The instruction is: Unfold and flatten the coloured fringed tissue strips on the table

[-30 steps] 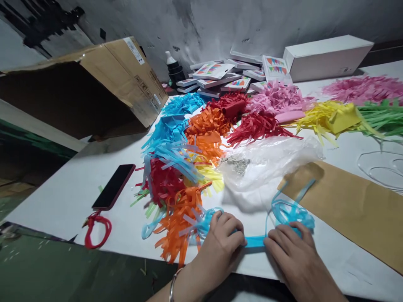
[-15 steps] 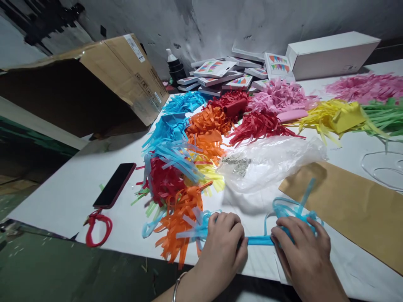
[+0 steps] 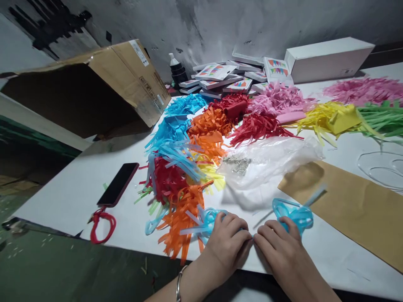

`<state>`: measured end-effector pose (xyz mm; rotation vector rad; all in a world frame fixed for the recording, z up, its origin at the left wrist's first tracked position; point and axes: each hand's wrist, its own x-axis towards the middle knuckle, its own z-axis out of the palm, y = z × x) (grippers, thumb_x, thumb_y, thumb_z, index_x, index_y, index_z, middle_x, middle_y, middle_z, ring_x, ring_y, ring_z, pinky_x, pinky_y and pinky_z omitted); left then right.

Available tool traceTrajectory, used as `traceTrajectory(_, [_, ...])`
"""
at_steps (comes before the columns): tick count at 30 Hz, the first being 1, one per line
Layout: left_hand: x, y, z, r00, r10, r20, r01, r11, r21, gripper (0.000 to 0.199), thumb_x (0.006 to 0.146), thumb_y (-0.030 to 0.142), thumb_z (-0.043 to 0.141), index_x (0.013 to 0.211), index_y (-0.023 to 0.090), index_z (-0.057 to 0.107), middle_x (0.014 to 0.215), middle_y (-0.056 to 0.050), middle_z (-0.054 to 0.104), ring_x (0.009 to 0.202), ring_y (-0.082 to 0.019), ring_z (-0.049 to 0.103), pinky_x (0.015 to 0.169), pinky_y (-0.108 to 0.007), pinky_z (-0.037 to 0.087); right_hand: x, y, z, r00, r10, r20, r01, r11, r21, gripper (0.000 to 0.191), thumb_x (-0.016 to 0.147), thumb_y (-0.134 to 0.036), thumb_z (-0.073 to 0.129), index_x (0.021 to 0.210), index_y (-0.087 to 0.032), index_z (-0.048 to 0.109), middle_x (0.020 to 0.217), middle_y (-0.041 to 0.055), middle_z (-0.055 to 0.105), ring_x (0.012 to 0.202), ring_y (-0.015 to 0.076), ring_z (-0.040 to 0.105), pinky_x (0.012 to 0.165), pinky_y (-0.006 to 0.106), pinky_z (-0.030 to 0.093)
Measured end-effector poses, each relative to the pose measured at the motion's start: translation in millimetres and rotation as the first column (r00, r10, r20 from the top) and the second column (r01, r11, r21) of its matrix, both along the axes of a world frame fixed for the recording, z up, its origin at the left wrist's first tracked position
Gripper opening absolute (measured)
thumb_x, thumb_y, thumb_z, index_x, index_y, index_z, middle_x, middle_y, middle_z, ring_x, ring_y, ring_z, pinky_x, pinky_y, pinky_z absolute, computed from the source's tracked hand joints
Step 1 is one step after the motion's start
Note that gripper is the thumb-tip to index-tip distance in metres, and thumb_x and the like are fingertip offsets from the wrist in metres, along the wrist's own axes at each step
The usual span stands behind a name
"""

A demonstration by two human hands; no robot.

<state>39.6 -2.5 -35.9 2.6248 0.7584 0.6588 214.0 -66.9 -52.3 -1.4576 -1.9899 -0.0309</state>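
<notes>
Blue tissue strips lie under and beside both hands at the table's front edge. My left hand (image 3: 228,239) has its fingers curled and pressed together on the blue strips, whose fringed end (image 3: 206,222) sticks out on its left. Close beside it, my right hand (image 3: 280,243) is closed on the same blue piece, with a looped blue bunch (image 3: 294,214) just beyond its fingers. The fingertips of the two hands nearly meet, and the part between them is mostly hidden. An orange fringed tassel (image 3: 181,218) hangs over the edge left of my left hand.
A phone (image 3: 118,184) with a red strap lies at left, near an open cardboard box (image 3: 135,79). Coloured tassels, a clear plastic bag (image 3: 270,161), brown paper (image 3: 343,205), flat boxes (image 3: 214,72) and a white box (image 3: 327,61) lie beyond and to the right.
My right hand has moved left, right up to my left hand. The flat blue band that showed between the hands is now covered. The view has shifted slightly.
</notes>
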Motion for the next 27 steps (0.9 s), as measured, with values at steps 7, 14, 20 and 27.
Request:
traceTrajectory(7, [-3, 3, -1.6, 0.999, 0.023, -0.024, -0.025, 0.997, -0.066, 0.011, 0.097, 0.017, 0.058, 0.085, 0.018, 0.059, 0.088, -0.003, 0.068, 0.085, -0.022, 0.056, 0.081, -0.041, 0.036, 24, -13, -5.5, 1.000, -0.008, 0.004, 0.008, 0.999, -0.034, 0.030, 0.103, -0.015, 0.039, 0.085, -0.023, 0.062, 0.080, -0.0007, 0.065, 0.091, 0.0187, 0.058, 0.107, 0.044, 0.027])
traceTrajectory(14, [7, -4, 3.6, 0.982, 0.099, -0.160, -0.113, 0.991, -0.078, 0.012, 0.096, 0.012, 0.050, 0.090, 0.018, 0.058, 0.093, -0.006, 0.066, 0.087, -0.024, 0.055, 0.087, -0.047, 0.035, 31, -23, -4.4, 0.979, -0.171, -0.107, 0.163, 0.983, -0.083, 0.024, 0.102, -0.022, 0.047, 0.087, -0.025, 0.065, 0.088, 0.0007, 0.068, 0.091, 0.0185, 0.060, 0.111, 0.046, 0.026])
traceTrajectory(20, [8, -4, 4.0, 0.984, 0.086, -0.155, -0.080, 0.996, 0.045, 0.014, 0.092, 0.006, 0.055, 0.090, 0.019, 0.060, 0.093, -0.003, 0.066, 0.087, -0.023, 0.055, 0.095, -0.050, 0.031, 16, -21, -4.4, 0.945, -0.310, -0.101, 0.305, 0.950, -0.066, 0.026, 0.102, -0.025, 0.045, 0.084, -0.024, 0.064, 0.089, 0.0019, 0.069, 0.091, 0.0199, 0.062, 0.110, 0.049, 0.027])
traceTrajectory(27, [12, 7, -5.4, 0.957, -0.097, -0.272, 0.161, 0.961, 0.226, 0.014, 0.095, 0.012, 0.060, 0.083, 0.018, 0.061, 0.083, -0.001, 0.066, 0.080, -0.020, 0.054, 0.093, -0.045, 0.033, 12, -21, -14.1, 0.989, -0.145, -0.028, 0.145, 0.989, 0.017, 0.017, 0.099, -0.015, 0.052, 0.100, -0.022, 0.068, 0.093, 0.0018, 0.071, 0.100, 0.0202, 0.062, 0.116, 0.049, 0.024])
